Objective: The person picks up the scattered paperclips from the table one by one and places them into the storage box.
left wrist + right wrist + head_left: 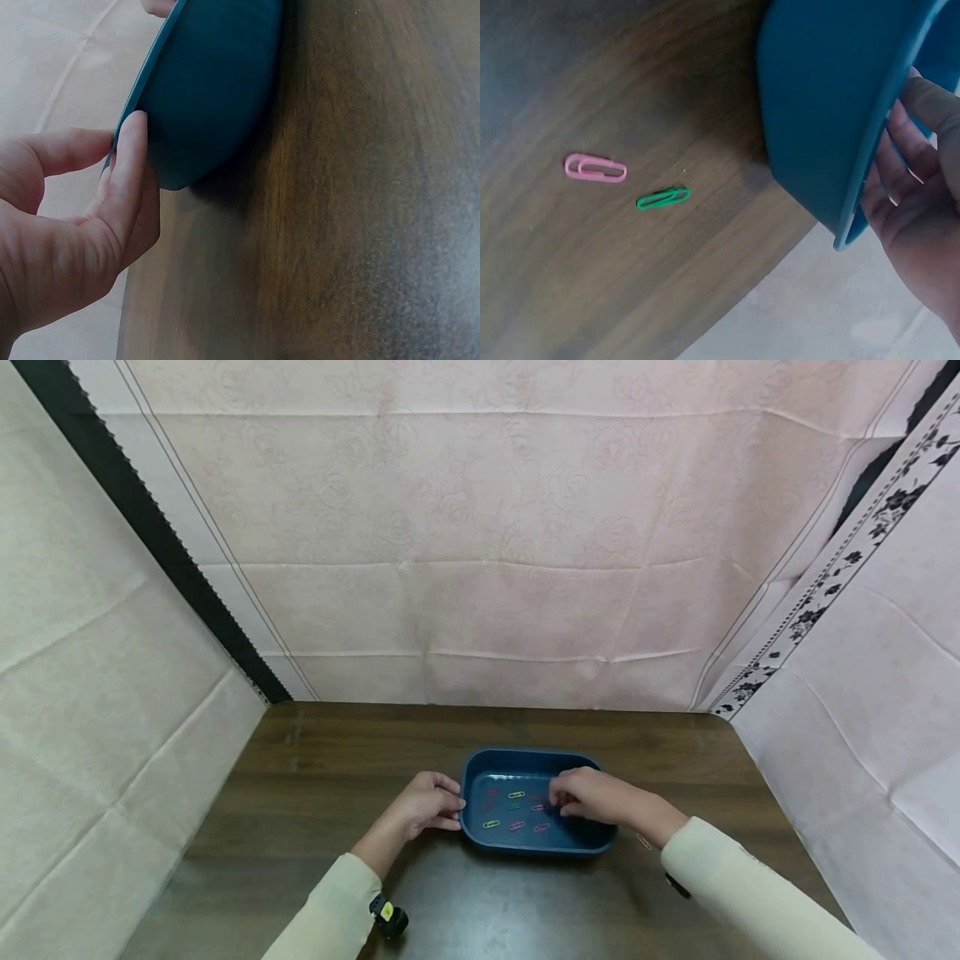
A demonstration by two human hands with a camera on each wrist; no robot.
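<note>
A dark blue rectangular tray (525,850) stands on the table with several coloured paper clips (516,794) spread over its floor, among them yellow, pink, red and green ones. At the tray's left end, my left hand (429,803) pinches the rim; the left wrist view has the thumb at the rim and the fingers against the outer wall. My right hand (592,793) reaches over the right end into the tray, fingers bent down close to the clips. Its fingertips are partly hidden, and I cannot tell whether they hold a clip.
Outside the tray, a pink paper clip (596,161) and a green paper clip (664,198) lie on the brown wooden table (360,743), beside my right forearm. Pale cloth (480,610) hangs behind the table and along both sides.
</note>
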